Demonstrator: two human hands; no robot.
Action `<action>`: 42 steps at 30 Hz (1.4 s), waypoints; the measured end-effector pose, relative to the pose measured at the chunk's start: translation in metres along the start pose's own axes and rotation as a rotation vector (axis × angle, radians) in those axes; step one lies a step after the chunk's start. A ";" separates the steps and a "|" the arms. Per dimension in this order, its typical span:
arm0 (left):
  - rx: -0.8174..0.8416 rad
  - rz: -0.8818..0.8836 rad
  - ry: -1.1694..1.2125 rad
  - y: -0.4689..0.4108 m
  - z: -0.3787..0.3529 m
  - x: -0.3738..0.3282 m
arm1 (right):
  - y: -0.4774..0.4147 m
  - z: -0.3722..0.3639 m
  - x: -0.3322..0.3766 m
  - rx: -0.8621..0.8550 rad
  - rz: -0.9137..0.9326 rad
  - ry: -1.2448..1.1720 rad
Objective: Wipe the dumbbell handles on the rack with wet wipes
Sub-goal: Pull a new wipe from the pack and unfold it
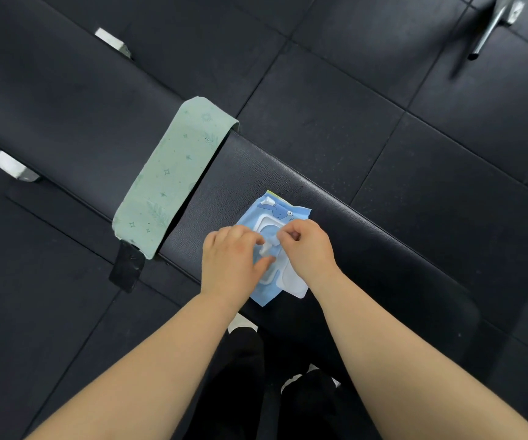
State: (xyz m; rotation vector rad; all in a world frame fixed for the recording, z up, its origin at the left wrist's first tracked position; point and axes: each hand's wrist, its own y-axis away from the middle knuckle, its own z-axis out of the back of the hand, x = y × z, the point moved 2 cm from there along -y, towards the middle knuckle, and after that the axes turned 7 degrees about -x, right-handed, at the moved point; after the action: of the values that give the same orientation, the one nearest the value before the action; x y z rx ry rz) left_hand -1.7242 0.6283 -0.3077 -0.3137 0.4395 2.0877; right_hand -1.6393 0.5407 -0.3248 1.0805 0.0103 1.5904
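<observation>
The pack [283, 211] lay on the bench [367, 230] under both hands, its lid [294, 282] flipped open beneath the right wrist. The right hand [307, 249] pinched the wipe [269, 246] poking up from the opening, just left of its knuckles. The left hand [229, 262] pressed its fingers on the pack, gripping nothing. The wipe looked light, limp and damp, and likely to tear or drag a second sheet. It was best held low while the soft pack stayed pinned. No dumbbells were in view.

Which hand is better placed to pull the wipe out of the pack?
Right. The right hand pinches the wipe at the opening, while the left hand presses the pack down on the bench.
</observation>
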 end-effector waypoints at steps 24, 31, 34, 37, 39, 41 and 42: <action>-0.156 0.814 1.182 0.030 0.047 0.009 | 0.009 0.000 0.004 -0.016 -0.043 -0.058; -0.284 0.886 0.975 0.029 0.067 0.033 | 0.016 0.001 0.009 -0.031 -0.027 -0.089; -0.262 0.885 0.926 0.030 0.071 0.036 | 0.024 0.001 0.009 -0.028 -0.010 -0.070; -0.159 0.859 0.888 0.032 0.068 0.033 | 0.028 0.001 0.009 -0.046 0.016 -0.048; -0.121 0.880 0.922 0.035 0.065 0.031 | 0.031 -0.001 0.010 -0.039 0.079 0.016; -0.111 0.917 0.978 0.037 0.062 0.031 | 0.037 -0.008 0.010 0.016 0.169 0.126; -0.104 0.934 1.005 0.037 0.063 0.030 | 0.041 -0.012 0.010 0.043 0.207 0.181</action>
State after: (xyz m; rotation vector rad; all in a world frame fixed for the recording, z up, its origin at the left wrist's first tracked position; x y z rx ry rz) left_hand -1.7744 0.6603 -0.2554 -1.4693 1.2443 2.7114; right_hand -1.6776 0.5404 -0.3033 0.9923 0.0555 1.8786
